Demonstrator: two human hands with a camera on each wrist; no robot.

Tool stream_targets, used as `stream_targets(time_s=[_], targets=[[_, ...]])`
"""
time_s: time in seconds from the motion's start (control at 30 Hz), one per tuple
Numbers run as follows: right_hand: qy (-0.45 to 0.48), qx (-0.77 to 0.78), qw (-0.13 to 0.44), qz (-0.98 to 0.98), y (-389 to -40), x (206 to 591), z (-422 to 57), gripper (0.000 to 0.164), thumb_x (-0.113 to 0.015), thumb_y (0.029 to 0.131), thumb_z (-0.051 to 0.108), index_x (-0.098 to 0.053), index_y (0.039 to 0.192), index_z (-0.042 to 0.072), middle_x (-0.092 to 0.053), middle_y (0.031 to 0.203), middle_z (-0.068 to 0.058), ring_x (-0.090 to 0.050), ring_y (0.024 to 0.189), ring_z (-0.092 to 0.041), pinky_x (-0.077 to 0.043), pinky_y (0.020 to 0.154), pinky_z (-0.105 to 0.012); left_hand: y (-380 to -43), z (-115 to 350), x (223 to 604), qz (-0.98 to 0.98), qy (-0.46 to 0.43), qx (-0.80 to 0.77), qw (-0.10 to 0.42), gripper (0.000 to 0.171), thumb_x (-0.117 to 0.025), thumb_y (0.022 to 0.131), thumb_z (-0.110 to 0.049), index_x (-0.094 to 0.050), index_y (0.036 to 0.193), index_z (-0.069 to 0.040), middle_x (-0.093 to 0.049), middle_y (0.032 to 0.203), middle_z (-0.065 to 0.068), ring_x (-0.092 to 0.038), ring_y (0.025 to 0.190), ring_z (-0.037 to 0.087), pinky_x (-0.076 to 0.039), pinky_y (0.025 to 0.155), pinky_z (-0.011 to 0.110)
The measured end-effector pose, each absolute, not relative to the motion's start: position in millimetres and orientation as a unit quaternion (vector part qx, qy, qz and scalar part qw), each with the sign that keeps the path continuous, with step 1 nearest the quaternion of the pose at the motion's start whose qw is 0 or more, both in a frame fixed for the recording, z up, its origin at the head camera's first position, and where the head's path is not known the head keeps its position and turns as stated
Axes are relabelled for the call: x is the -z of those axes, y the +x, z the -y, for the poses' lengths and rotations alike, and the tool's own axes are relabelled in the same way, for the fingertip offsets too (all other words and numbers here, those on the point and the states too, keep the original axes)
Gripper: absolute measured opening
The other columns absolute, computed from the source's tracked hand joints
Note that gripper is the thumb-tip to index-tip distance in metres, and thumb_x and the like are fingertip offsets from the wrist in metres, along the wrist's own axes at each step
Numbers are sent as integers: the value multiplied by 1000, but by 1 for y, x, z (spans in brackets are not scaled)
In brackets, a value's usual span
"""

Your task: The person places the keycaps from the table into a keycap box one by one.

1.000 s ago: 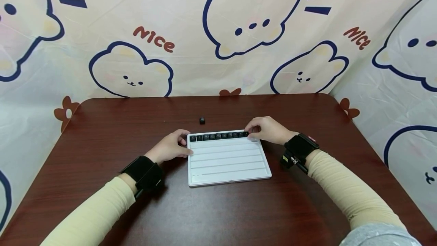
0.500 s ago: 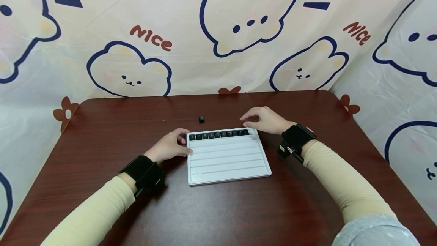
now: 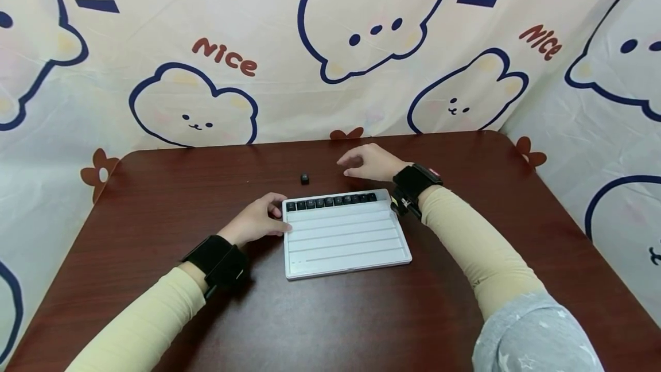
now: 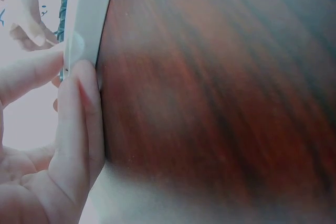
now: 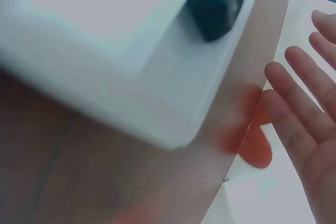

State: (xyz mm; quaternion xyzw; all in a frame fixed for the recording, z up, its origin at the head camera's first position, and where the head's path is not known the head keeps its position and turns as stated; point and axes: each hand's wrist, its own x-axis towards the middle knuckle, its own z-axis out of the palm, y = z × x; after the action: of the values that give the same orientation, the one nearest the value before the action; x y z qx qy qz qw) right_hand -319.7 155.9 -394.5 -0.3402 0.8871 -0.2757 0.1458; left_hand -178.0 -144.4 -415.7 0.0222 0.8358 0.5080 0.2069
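Note:
A white ridged tray point(image 3: 346, 240) lies on the brown table, with a row of several black keycaps point(image 3: 333, 202) along its far side; the right end of that row is bare. My left hand point(image 3: 253, 221) holds the tray's left edge, and in the left wrist view its fingers point(image 4: 72, 124) are against the white rim point(image 4: 86, 19). Behind the tray lies one loose black keycap point(image 3: 304, 179). Over the table to its right is my right hand point(image 3: 374, 162), holding nothing. In the right wrist view its fingers point(image 5: 302, 77) are spread beyond the tray's corner point(image 5: 173, 124).
The brown table point(image 3: 206, 182) ends at a cartoon-printed cloth point(image 3: 289, 108) behind and at the sides. Black camera straps point(image 3: 222, 263) sit on both wrists. The right forearm passes close to the tray's far right corner.
My right hand has let go of the keycap row's right end and moved left and away, toward the loose keycap. My left hand has stayed on the tray.

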Motion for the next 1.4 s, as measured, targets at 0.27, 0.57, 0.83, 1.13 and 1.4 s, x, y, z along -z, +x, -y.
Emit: stream_targets(time_s=[0.27,0.57,0.83,1.13,1.4], targets=[[-372,265,165,-874,-329,397,-127,31,-71,97,10,-71,127,6,-69,125,-9,-63,116,-26,-52,99,-42,-178,144,415,-836,20,-508,208,64,-77,88,1,-46,144,3,-50,104,16,-61,81,21,-57,71,29],[-378,249,191,-871,-324,396,-93,35,-75,93,7,-70,128,5,-69,124,-9,-66,106,-23,-55,92,-36,-179,145,415,-834,20,-509,213,64,-77,89,1,-46,144,3,-50,103,16,-61,81,22,-57,71,29],[-363,238,209,-876,-320,397,-72,36,-76,93,7,-70,128,5,-69,122,-9,-65,110,-23,-53,94,-35,-179,145,415,-832,23,-512,213,64,-77,88,0,-45,144,3,-50,103,16,-61,81,22,-57,71,28],[-345,207,206,-892,-316,394,-55,35,-77,93,10,-71,128,7,-68,124,-7,-61,117,-21,-50,98,-34,-179,145,416,-828,12,-518,212,64,-78,88,1,-46,144,2,-50,103,16,-61,81,21,-57,71,28],[-336,193,204,-899,-312,393,-43,32,-76,93,5,-72,125,6,-68,124,-8,-61,118,-22,-51,97,-32,-180,146,416,-827,16,-521,213,65,-78,87,1,-46,143,2,-50,102,15,-61,80,21,-57,71,28]])
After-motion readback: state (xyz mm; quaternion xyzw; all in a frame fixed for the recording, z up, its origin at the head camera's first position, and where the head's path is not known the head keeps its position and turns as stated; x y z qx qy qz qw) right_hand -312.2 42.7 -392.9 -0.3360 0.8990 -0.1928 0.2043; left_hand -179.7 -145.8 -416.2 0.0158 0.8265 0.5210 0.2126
